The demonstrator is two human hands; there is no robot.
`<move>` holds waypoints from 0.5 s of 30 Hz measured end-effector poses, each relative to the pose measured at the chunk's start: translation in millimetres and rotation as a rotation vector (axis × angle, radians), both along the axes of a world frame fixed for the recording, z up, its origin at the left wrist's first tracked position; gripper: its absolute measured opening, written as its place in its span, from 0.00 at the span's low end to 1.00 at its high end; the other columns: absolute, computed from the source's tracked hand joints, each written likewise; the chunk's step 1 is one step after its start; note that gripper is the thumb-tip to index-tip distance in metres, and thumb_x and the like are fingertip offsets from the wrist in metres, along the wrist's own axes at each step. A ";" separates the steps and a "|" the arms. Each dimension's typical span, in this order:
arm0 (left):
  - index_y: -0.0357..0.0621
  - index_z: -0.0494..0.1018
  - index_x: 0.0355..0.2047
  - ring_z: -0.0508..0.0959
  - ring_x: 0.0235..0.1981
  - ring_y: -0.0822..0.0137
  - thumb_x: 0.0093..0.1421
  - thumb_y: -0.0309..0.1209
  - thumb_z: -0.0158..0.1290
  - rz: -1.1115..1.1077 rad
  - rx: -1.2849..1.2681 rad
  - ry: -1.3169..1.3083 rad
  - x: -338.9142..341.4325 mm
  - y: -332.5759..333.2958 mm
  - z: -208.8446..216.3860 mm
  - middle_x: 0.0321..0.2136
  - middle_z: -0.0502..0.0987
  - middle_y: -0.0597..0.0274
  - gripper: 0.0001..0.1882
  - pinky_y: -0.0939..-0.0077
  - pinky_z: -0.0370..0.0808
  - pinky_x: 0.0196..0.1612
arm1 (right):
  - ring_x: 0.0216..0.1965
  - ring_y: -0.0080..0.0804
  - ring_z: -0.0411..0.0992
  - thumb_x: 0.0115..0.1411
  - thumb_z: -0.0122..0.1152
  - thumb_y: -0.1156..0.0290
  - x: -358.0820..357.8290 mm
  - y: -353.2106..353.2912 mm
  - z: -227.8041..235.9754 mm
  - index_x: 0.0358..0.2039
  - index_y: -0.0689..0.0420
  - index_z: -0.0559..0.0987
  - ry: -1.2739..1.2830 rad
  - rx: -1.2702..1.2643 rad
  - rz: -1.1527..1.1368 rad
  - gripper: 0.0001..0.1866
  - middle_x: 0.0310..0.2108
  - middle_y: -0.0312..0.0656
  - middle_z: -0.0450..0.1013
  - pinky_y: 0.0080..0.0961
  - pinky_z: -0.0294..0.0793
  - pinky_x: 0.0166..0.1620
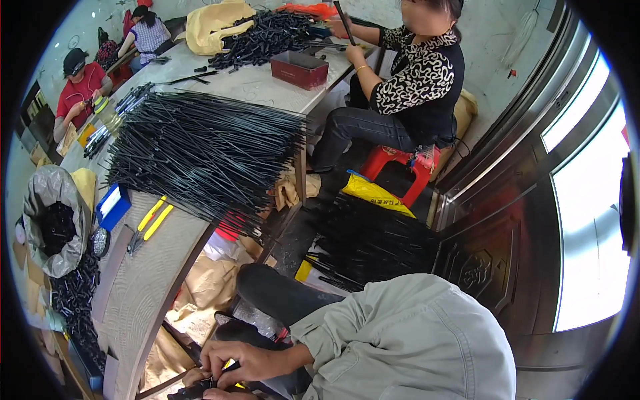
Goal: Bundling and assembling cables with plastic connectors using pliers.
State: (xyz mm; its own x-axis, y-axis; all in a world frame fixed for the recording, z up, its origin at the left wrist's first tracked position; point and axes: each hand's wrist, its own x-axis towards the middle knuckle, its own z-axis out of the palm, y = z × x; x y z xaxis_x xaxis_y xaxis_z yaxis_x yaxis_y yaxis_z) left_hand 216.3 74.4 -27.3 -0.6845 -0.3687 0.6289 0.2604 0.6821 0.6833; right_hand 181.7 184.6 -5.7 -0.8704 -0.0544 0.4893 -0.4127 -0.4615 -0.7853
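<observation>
My right hand (250,362) reaches in from the grey-beige sleeve at the bottom. Its thumb and fingers are bent together in a pinch around something small and dark. Just below, my left hand (227,395) is mostly cut off by the lower edge, its visible fingers closed about a black piece (190,393). A bit of yellow shows between the hands; what it belongs to is hidden. Both hands are low, beside the curved table edge (157,327) and above my dark-trousered legs. On the table lie yellow-handled pliers (150,225), away from both hands.
A wide pile of thin black rods (200,150) covers the table's middle, ends overhanging. More rods (373,240) lie on the floor. At left are a grey sack (50,180) and small black parts (73,293). A co-worker (413,73) sits opposite, near a dark red box (299,69).
</observation>
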 end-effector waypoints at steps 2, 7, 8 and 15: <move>0.26 0.64 0.42 0.70 0.28 0.57 0.63 0.39 0.40 0.029 -0.172 -0.029 5.8 -14.2 -18.5 0.31 0.70 0.43 0.22 0.68 0.68 0.29 | 0.30 0.19 0.64 0.42 0.64 0.78 -3.3 5.1 0.1 0.26 0.60 0.67 -0.137 -0.043 0.171 0.14 0.28 0.37 0.65 0.17 0.64 0.33; 0.27 0.64 0.41 0.71 0.28 0.56 0.63 0.42 0.38 0.038 -0.249 -0.040 10.1 -13.1 -24.0 0.30 0.70 0.43 0.24 0.66 0.70 0.31 | 0.33 0.19 0.64 0.37 0.64 0.82 -11.6 11.0 -6.1 0.26 0.58 0.67 -0.430 -0.167 0.567 0.16 0.30 0.34 0.64 0.16 0.65 0.35; 0.27 0.64 0.41 0.71 0.28 0.56 0.63 0.42 0.38 0.039 -0.253 -0.054 9.5 -5.3 -13.0 0.30 0.70 0.43 0.24 0.66 0.70 0.31 | 0.32 0.19 0.64 0.36 0.64 0.83 -12.0 10.7 -7.7 0.25 0.57 0.67 -0.441 -0.180 0.598 0.17 0.29 0.34 0.63 0.16 0.65 0.35; 0.41 0.58 0.31 0.60 0.34 0.66 0.55 0.36 0.48 -0.719 0.568 0.099 -3.8 32.8 44.0 0.30 0.57 0.60 0.14 0.74 0.59 0.43 | 0.30 0.17 0.63 0.37 0.66 0.80 -18.4 6.9 -9.1 0.28 0.56 0.66 -0.330 -0.198 0.710 0.18 0.26 0.31 0.63 0.14 0.63 0.32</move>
State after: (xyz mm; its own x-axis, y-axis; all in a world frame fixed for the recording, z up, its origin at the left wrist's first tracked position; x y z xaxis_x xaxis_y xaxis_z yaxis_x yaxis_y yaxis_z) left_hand 212.5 107.2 16.7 -0.8211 -0.1466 0.5517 0.5670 -0.0975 0.8179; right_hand 163.4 191.5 -14.8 -0.7622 -0.5876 0.2717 0.2701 -0.6701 -0.6914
